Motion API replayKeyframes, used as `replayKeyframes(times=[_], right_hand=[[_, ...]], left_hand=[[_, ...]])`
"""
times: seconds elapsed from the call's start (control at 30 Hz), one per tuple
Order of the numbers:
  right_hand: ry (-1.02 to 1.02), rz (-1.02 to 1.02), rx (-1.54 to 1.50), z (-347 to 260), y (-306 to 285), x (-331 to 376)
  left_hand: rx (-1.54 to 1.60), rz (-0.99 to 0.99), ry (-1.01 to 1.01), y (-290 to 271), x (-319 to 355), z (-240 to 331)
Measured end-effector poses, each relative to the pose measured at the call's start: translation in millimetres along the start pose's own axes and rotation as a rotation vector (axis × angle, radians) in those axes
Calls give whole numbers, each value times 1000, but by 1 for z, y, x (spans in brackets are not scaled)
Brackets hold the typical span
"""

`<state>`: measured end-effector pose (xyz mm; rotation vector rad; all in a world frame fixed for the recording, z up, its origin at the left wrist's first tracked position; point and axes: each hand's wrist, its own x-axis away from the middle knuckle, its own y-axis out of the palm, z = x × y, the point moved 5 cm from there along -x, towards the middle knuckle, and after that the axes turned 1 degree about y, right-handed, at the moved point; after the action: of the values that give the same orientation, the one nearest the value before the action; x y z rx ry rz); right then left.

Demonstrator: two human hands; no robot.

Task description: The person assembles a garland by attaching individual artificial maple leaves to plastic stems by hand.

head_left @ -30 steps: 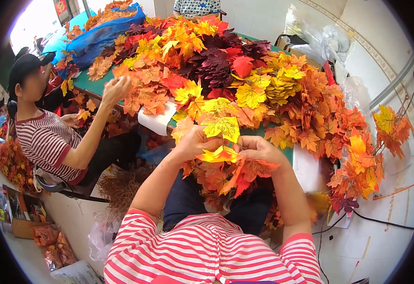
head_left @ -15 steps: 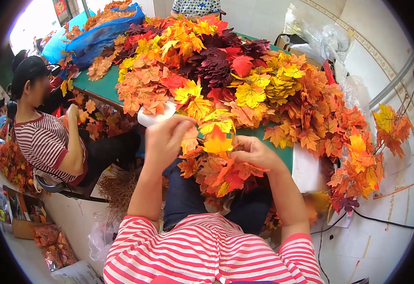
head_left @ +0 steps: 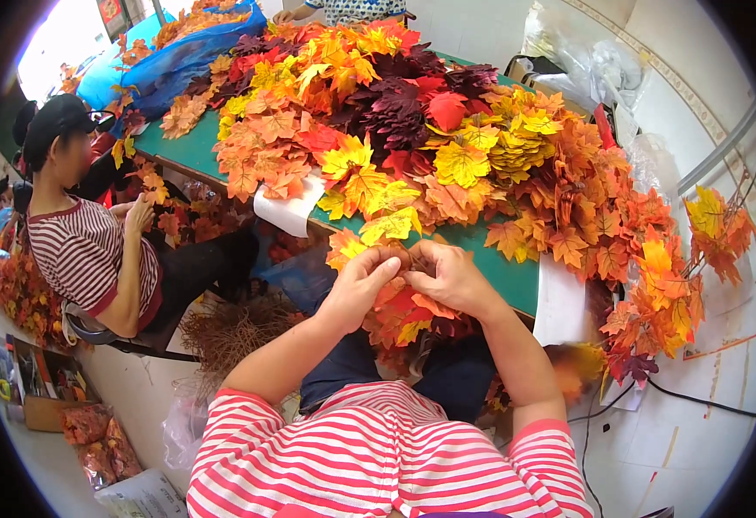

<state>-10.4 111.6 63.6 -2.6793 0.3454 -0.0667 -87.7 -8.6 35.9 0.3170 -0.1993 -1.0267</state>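
Orange-red fabric maple-leaf sprig is hanging just below the green tabletop edge, its stem running downward toward the lap. Left hand and right hand are meeting above it, fingers pinched closed on its top, equally near.

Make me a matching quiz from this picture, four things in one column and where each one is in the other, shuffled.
Things:
1. left hand
2. blue bag
3. dark maroon leaves
4. white paper sheet

Places:
A. far left end of the green table, filled with orange leaves
B. hanging over the table's near edge
C. fingertips meeting the right hand on a leaf bundle
D. middle of the leaf pile

Pairs: 1-C, 2-A, 3-D, 4-B
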Motion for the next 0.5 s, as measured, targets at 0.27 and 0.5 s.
replayKeyframes(times=[0.27, 0.5], right_hand=[[44, 132, -6, 2, 2, -1], [49, 188, -56, 6, 5, 1]], left_hand=[[-105, 85, 17, -7, -9, -11], [266, 87, -246, -5, -12, -24]])
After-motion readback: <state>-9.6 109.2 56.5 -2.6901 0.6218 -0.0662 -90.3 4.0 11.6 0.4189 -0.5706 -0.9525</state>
